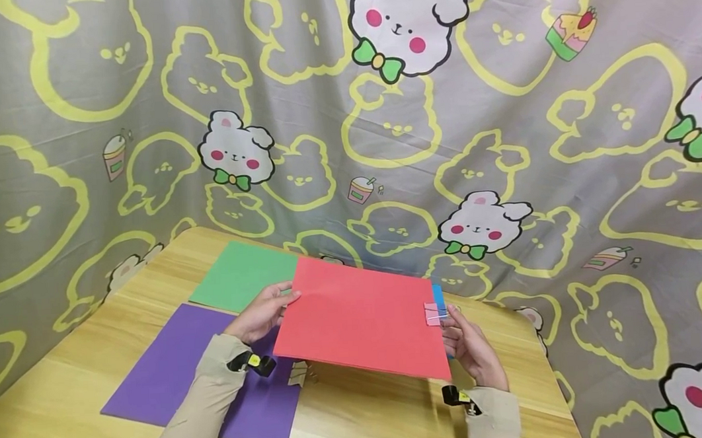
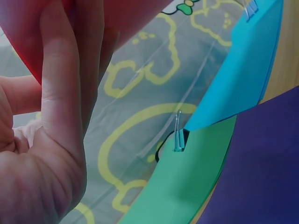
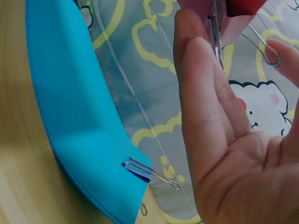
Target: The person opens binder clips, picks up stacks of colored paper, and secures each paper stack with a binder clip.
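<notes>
A red sheet stack (image 1: pixel 362 317) is held above the table, tilted. My left hand (image 1: pixel 266 313) grips its left edge, thumb on the upper face and fingers underneath; in the left wrist view the fingers (image 2: pixel 63 93) lie along its underside. On its right edge sits a pink binder clip (image 1: pixel 431 314) with wire handles. My right hand (image 1: pixel 471 348) pinches this clip, thumb at one wire handle. In the right wrist view its straight fingers (image 3: pixel 205 102) lie against the other handle, and the handles stand apart.
On the wooden table (image 1: pixel 367 416) lie purple sheets (image 1: pixel 162 368) with a pale clip (image 1: pixel 298 374), and green sheets (image 1: pixel 241 274) with a clip (image 2: pixel 179 140). Blue sheets (image 3: pixel 74 102), with a blue binder clip (image 3: pixel 138 169), lie behind the red stack. A patterned curtain (image 1: pixel 321 108) hangs behind.
</notes>
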{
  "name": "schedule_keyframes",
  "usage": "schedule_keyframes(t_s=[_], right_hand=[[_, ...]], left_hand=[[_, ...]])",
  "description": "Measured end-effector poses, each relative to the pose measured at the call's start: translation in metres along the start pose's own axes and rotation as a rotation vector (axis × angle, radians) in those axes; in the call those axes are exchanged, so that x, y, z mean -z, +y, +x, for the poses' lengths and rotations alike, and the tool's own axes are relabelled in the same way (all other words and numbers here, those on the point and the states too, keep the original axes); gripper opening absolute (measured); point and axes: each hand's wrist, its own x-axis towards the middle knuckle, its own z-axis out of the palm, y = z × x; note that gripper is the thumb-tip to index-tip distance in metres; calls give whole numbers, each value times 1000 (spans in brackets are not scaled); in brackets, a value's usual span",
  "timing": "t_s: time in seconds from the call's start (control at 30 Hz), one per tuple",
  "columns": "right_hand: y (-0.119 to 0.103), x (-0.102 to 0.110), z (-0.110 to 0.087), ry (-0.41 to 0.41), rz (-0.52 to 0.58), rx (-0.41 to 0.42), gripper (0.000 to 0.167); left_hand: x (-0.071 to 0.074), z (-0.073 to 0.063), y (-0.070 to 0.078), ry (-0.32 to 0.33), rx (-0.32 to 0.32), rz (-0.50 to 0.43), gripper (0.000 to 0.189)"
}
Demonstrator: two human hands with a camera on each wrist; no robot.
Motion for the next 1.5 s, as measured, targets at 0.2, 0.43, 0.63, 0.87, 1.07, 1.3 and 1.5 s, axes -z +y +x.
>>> schedule_keyframes(t_s=[0.2, 0.43, 0.63, 0.87, 1.07, 1.3, 1.5], right_hand=[[0, 0, 0, -82, -2, -10, 48], [0, 0, 0, -204, -38, -9, 71], [3, -8, 2, -316, 82, 64, 49], [8, -20, 2, -367, 140, 43, 21], [9, -25, 2, -380, 100, 64, 33], [7, -24, -2, -376, 136, 127, 49], [3, -11, -9, -329, 131, 178, 49]], left_hand=[[0, 1, -1, 19, 2, -8, 57], [0, 2, -1, 41, -7, -39, 62], [-1, 1, 2, 44, -6, -58, 61], [-3, 0, 4, 32, -22, -50, 60], [-6, -1, 2, 46, -19, -25, 52], [-19, -4, -4, 57, 49, -25, 48], [-40, -7, -19, 94, 143, 19, 61]])
